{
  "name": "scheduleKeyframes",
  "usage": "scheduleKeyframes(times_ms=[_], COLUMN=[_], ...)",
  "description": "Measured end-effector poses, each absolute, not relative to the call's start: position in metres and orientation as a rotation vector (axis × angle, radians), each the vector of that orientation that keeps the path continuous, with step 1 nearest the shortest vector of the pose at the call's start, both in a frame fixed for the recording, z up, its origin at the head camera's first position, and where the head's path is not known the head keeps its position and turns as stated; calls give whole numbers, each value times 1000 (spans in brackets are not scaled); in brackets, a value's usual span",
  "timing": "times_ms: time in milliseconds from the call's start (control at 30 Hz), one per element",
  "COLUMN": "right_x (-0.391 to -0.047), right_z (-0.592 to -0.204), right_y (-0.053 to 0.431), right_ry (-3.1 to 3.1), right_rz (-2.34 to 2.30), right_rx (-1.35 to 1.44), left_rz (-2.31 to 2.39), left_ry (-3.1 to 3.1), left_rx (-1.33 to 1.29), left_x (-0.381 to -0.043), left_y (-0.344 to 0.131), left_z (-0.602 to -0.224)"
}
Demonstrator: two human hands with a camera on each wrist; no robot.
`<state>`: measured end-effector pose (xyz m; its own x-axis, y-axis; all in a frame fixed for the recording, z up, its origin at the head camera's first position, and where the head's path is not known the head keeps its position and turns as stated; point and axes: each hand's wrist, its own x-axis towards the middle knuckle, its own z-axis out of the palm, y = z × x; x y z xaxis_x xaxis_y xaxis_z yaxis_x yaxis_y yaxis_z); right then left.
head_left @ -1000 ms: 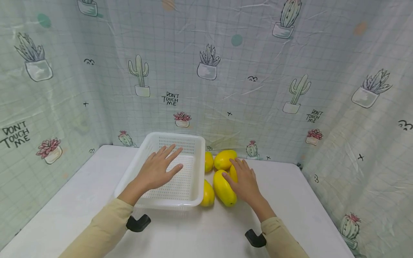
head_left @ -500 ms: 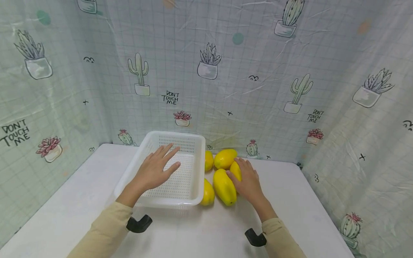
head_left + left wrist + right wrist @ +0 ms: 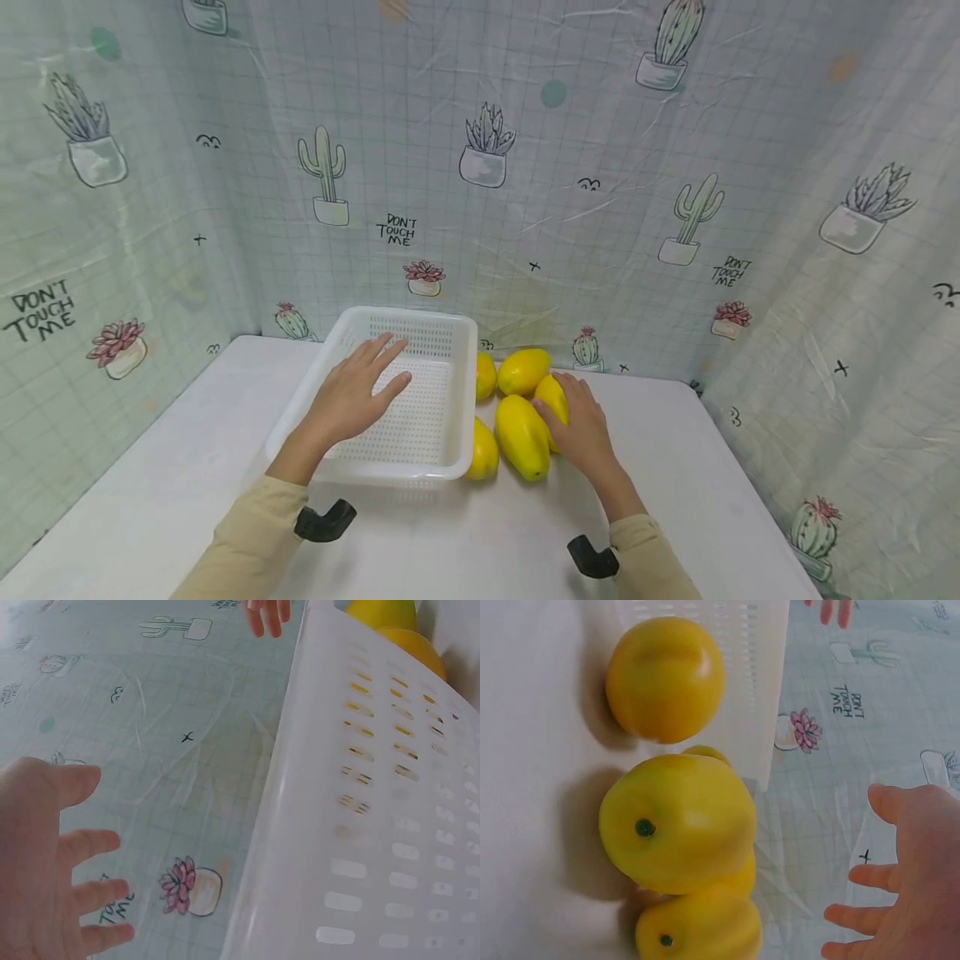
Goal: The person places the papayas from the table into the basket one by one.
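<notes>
With left hand (image 3: 347, 402) and right hand (image 3: 585, 423) spread, holding nothing, a low right-hand sweep could scatter the mangoes (image 3: 522, 437) right of the perforated basket (image 3: 427, 421).

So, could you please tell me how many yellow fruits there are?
5: one back fruit and one front fruit, both partly hidden by the white basket; another back fruit further right; one centre fruit; and the rightmost fruit, partly behind the right hand. Others may be hidden.

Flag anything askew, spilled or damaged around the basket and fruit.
Nothing stands out. The white basket sits upright, with no visible cracks; the yellow fruits lie loose beside it on the table, with no spill or plain damage showing.
</notes>
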<state>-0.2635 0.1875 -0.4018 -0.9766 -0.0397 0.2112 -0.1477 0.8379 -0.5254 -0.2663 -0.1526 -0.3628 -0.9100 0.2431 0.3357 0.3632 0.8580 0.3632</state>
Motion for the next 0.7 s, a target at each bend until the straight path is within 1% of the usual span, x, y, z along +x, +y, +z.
scheduleKeyframes(times_ms=[700], right_x=[-265], right_z=[-414], right_y=[199], right_ry=[-2833], right_rz=[993], right_rx=[33], left_rz=[-779], left_ry=[-2765], left_rx=[-381], left_x=[-257], left_y=[-182], left_z=[-359])
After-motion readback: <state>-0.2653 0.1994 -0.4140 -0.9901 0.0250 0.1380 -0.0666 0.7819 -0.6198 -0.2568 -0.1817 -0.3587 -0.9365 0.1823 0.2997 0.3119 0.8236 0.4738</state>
